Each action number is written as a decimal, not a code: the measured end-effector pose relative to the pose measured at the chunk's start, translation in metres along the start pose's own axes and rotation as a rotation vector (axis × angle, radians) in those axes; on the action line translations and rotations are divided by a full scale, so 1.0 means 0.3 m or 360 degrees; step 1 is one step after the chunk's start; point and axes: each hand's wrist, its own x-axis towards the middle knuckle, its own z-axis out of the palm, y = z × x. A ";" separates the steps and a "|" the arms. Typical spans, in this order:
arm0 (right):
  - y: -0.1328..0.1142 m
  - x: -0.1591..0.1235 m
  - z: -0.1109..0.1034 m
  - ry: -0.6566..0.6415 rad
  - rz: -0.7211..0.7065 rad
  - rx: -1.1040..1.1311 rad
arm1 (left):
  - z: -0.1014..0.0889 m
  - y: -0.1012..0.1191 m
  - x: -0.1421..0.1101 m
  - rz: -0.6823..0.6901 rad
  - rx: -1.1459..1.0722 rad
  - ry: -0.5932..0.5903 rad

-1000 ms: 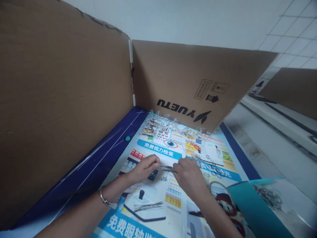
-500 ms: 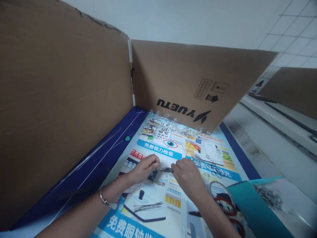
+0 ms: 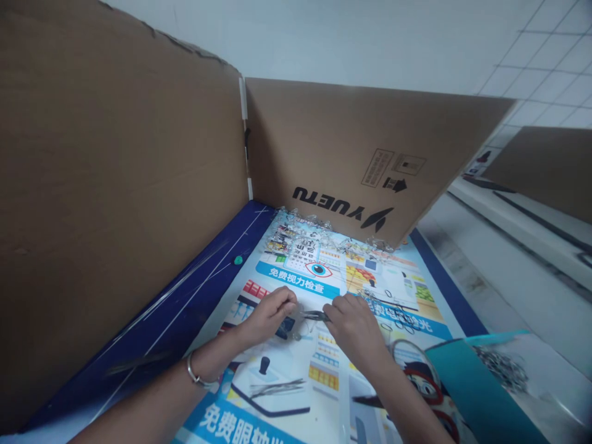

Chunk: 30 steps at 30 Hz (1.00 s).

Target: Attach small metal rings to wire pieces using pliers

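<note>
While the left hand stays almost in the same place, the pliers in the right hand have moved back a little from it. Half a second ago their tip was just at the left fingers and looked narrow; now a small gap is visible, and the jaws seem slightly parted. I judge that the work is between two grips, and that the piece in hand is not finished.

The right fingers are closed around the handles of the pliers. The left fingers are curled into a narrow pinch, but what is between them is too fine or hidden, so I cannot tell. Just under this hand, small shiny wire pieces lie on the printed sheet which covers the worktop.

As for counting, I see two hands, one pair of pliers, one small green object and one bracelet. Nearer to the person lies one bunch of straight wires, perhaps four or more, overlapping. One long heap of bent wires lies along the cardboard panel, and one group of dark loops lies beyond the right hand; their pieces are too tangled to count.
</note>
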 end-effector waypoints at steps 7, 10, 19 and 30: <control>-0.018 -0.002 -0.008 -0.0015 0.0164 0.0223 | 0.001 0.009 -0.001 0.0028 0.0045 0.0018; -0.035 -0.001 -0.022 -0.0064 0.0186 0.0235 | 0.002 0.021 -0.003 0.0037 0.0085 0.0022; -0.059 -0.005 -0.041 -0.0060 0.0188 0.0094 | 0.007 0.028 -0.009 0.0045 0.0095 0.0015; -0.068 0.000 -0.051 -0.0048 0.0168 0.0030 | 0.010 0.022 -0.009 0.0004 0.0077 0.0052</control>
